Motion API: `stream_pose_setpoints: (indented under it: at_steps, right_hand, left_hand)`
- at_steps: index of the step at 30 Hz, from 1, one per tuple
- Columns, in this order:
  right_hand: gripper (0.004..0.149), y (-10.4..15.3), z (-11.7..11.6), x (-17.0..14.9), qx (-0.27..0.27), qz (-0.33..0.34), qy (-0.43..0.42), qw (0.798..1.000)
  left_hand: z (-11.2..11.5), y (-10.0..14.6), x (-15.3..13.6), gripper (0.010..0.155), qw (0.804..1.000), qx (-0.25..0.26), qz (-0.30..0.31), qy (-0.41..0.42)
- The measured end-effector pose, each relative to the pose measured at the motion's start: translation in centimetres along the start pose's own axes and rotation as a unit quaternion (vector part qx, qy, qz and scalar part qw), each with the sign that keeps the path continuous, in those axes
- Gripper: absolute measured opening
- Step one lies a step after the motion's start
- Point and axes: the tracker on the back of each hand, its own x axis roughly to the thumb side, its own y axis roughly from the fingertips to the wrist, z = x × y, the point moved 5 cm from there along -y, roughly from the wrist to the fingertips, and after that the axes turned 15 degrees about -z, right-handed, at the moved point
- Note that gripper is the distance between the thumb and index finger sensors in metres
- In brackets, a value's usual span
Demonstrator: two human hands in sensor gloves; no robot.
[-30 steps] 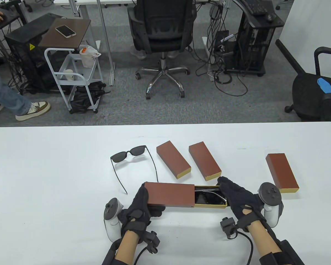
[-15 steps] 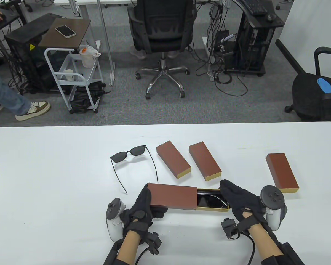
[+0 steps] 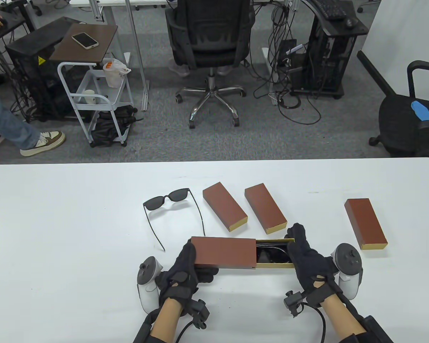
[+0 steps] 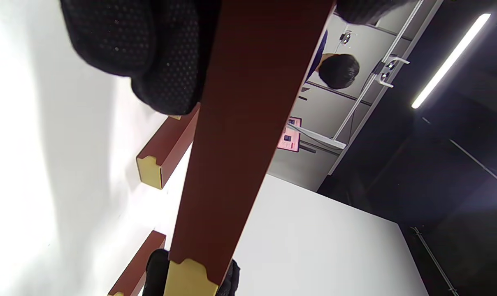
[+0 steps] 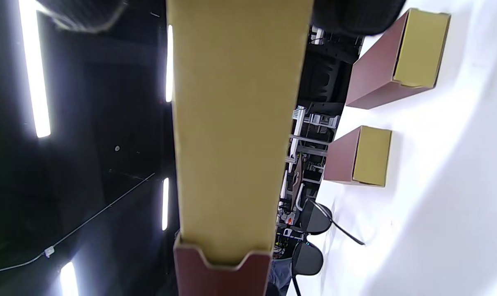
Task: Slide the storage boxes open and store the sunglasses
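white table (image 3: 57, 221), grey carpet (image 3: 236, 143), office chair (image 3: 209, 43)

Black dotted gloves (image 3: 180, 273), bare forearms

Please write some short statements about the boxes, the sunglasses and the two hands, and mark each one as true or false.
1. The left hand holds the brown sleeve of the box. True.
2. The gold drawer is fully closed. False: it sticks out on the right, gripped by the right hand.
3. Dark sunglasses lie in the drawer. True.
4. The black sunglasses on the table are folded. False: their arms are spread open.
5. Five closed boxes lie on the table. False: three closed boxes lie there.
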Motion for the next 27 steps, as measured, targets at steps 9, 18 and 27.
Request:
stream_pose_setpoints:
  at_steps: [9,18,27]
  right_hand:
    - [0.086,0.2,-2.2,-0.2,0.080,-0.011,-0.004,0.997]
    - [0.088,0.5,-3.6,0.0,0.115,-0.004,0.007,0.993]
    - [0.088,0.8,-4.5,0.0,0.138,-0.001,0.029,0.990]
  left_hand:
    - [1.8,-0.3,-0.4,0.080,0.999,-0.028,-0.024,-0.033]
    - [3.7,-0.5,-0.9,0.080,0.996,-0.054,-0.041,-0.062]
    - [4.9,-0.6,-1.4,0.082,0.991,-0.065,-0.057,-0.098]
